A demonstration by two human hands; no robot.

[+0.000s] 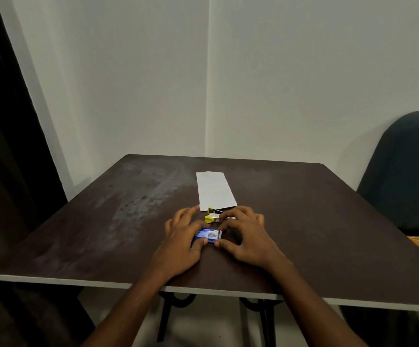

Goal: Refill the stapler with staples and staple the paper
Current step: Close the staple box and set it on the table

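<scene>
ok so going left to right here. My left hand (182, 236) is on the dark table (103, 221), thumb and fingers pinched on the left end of the little blue staple box (208, 236), other fingers fanned out loose toward 11 o'clock. The box sits dead centre between both hands, and its right end flap looks open with something grey showing inside, probably the staple strips but it's too small to be sure

Box is thin card, super light, would crush if I squeeze, so I'd pin it by the short ends and not the flat faces. Staple strips are stiff but brittle, they snap into bits if bent, so take one by its long sides and slide it straight out

At 12 o'clock from the box, just beyond it, is the yellow stapler (213, 215). Looks like it's lying opened up, can't fully tell. Small hard plastic and metal, easy to hold by the body, might skate a bit on this tabletop

Further out at 12 o'clock is the paper (215, 190), flat, floppy, near edge just beside the stapler

My right hand (247, 236) has thumb and forefinger at the box's open right end, touching it, rest of the fingers curled over by the stapler. Dark chair (403, 171) way off at 3 o'clock
</scene>
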